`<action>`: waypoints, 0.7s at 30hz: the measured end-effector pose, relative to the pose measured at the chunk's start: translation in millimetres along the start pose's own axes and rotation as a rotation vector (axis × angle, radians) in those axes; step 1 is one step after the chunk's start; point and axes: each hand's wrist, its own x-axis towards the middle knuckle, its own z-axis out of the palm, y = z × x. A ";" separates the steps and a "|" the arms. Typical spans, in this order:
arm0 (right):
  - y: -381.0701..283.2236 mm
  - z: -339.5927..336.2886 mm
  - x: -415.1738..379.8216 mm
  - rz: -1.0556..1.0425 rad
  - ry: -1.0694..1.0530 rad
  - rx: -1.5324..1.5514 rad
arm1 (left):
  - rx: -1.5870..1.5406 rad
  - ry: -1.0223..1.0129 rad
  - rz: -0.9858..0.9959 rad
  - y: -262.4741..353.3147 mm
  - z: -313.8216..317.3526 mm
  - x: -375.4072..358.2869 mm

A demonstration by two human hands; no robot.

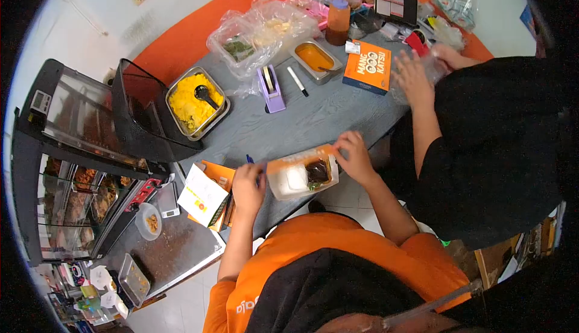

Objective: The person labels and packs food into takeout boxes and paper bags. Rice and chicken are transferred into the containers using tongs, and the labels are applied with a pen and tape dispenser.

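Note:
An open paper food box (278,189) stands at the near table edge, its orange flap (301,158) raised along the far side. Inside are white rice (297,177), a dark-brown portion (317,171) that looks like a sauce pack, and some green bits. My left hand (248,187) closes at the left end of the flap, slightly blurred. With curled fingers, my right hand (356,157) grips the flap's right corner. Beside my left hand lie folded orange-and-white cartons (205,195).
Another person's hand (415,79) is near a closed orange box (368,67) and a plastic bag. Further back are a yellow food tray (194,102), purple tape dispenser (271,88), marker (297,81), sauce pan (315,58) and bottle (338,22). A display warmer (90,182) stands left.

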 end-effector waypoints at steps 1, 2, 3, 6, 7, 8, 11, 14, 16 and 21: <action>0.7 2.3 -9.9 -0.004 -0.003 0.000 | 0.003 -0.133 0.054 -4.7 0.7 -10.0; 2.4 7.3 -21.1 -0.022 -0.019 0.004 | 0.004 -0.130 0.039 -6.0 8.1 -21.3; 6.4 13.9 -33.2 -0.038 -0.036 0.009 | 0.005 -0.129 0.022 -4.1 18.5 -30.9; 27.2 57.7 -58.0 -0.035 -0.017 0.066 | -0.223 -0.136 -0.162 -4.3 57.6 -44.7; 29.6 68.3 -60.3 0.009 0.024 0.227 | -0.382 -0.207 -0.298 -0.2 63.4 -42.8; 34.4 75.9 -60.1 0.099 -0.072 0.321 | -0.384 -0.204 -0.302 0.2 69.0 -41.1; 28.5 75.3 -43.7 0.382 -0.159 0.402 | -0.513 -0.040 -0.230 -0.5 72.2 -29.8; 3.5 39.7 -18.2 0.477 -0.272 0.289 | -0.423 -0.219 -0.450 6.3 44.1 -12.4; -0.9 31.1 -12.9 0.440 -0.293 0.283 | -0.392 -0.245 -0.400 -0.5 44.8 -10.1; 16.2 39.5 -25.7 0.185 -0.443 0.174 | -0.188 -0.445 -0.427 12.8 42.3 -18.5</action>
